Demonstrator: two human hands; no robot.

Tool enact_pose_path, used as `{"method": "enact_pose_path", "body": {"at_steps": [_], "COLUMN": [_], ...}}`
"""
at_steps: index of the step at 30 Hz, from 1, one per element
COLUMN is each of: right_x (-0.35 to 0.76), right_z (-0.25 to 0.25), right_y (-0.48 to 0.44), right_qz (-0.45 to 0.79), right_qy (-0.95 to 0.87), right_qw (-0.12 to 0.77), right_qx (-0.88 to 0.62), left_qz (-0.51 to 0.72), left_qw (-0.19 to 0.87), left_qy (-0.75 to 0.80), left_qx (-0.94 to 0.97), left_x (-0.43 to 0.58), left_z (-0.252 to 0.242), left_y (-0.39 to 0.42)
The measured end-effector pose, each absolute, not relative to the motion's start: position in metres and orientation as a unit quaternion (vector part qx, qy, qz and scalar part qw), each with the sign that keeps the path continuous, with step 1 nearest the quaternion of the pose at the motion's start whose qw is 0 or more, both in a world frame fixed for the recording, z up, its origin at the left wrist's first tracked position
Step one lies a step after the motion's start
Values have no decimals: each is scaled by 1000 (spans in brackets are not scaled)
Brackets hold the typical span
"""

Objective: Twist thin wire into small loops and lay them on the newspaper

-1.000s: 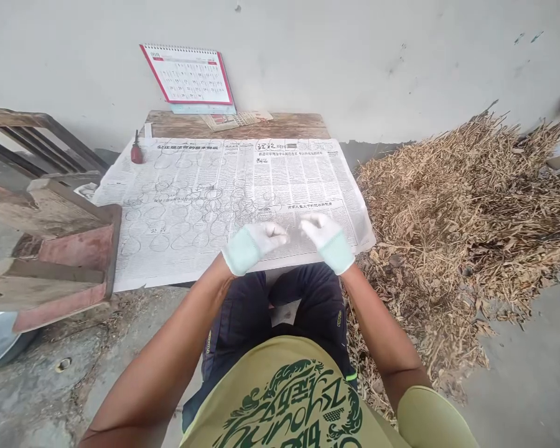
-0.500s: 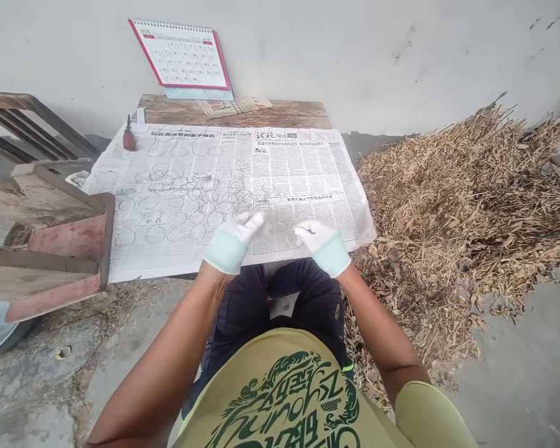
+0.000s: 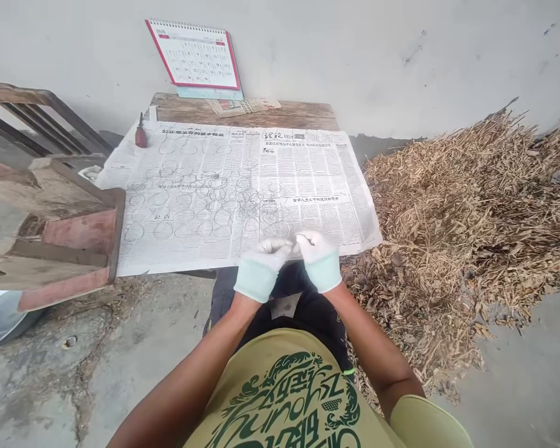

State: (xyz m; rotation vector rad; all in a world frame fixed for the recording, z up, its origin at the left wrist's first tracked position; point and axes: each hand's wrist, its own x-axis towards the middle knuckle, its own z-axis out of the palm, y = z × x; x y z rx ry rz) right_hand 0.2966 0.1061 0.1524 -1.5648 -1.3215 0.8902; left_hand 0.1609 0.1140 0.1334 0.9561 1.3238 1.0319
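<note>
Both my hands wear white knit gloves with pale green cuffs. My left hand (image 3: 264, 264) and my right hand (image 3: 317, 255) meet fingertip to fingertip over the near edge of a spread newspaper (image 3: 205, 186). The fingers of both are curled and pinched together. Whether anything small sits between them does not show. The newspaper is marked with many circles and covers a low wooden table (image 3: 280, 115). My knees in dark trousers are just below the hands.
A calendar (image 3: 196, 56) leans on the wall behind the table. A small red bottle (image 3: 140, 134) stands at the newspaper's far left corner. A big pile of dry stalks (image 3: 471, 199) lies to the right. An upturned wooden stool (image 3: 60, 236) lies to the left.
My hands were apart over the newspaper; they have drawn back toward me and come together, fingertips touching. The camera shifted slightly.
</note>
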Motion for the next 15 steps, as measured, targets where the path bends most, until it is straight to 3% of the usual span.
{"method": "enact_pose_path", "body": {"at_steps": [7,15], "right_x": [300,298], "right_z": [142,141], "right_y": [96,90], "right_qz": [320,383], "right_qy": [-561,-546], "right_qw": [420,400], "right_qx": [-638,-629], "left_qz": [468,479], "left_qw": [611,678], "left_qy": [547,487], "left_qx": [329,270], "left_x": [155,150], "left_z": [139,145], "left_y": [111,101]}}
